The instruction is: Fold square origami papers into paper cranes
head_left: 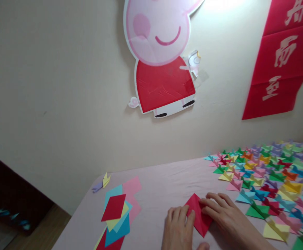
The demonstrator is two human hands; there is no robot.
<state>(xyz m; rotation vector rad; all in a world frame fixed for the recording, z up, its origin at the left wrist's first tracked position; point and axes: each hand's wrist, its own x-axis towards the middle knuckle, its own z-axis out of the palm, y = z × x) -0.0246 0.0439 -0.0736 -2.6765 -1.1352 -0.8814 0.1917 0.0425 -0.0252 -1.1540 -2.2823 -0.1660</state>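
A red sheet of origami paper (197, 213) lies on the pink bed cover in front of me, turned like a diamond, with a crease down its middle. My left hand (179, 224) is on its left edge, the fingers close together and bent onto the paper. From the right, my right hand (223, 213) grips the opposite edge with curled fingers; its thumb is hidden. A rounded bit of skin shows at the bottom edge between the hands, too cut off to tell what it is.
Loose coloured paper squares (115, 207) lie in a spread pile at the left. Behind them sit folded yellow and purple paper pieces (106, 180). Many folded paper cranes (273, 177) stand in rows at the right. A wall with a cartoon pig cutout (164, 83) rises behind.
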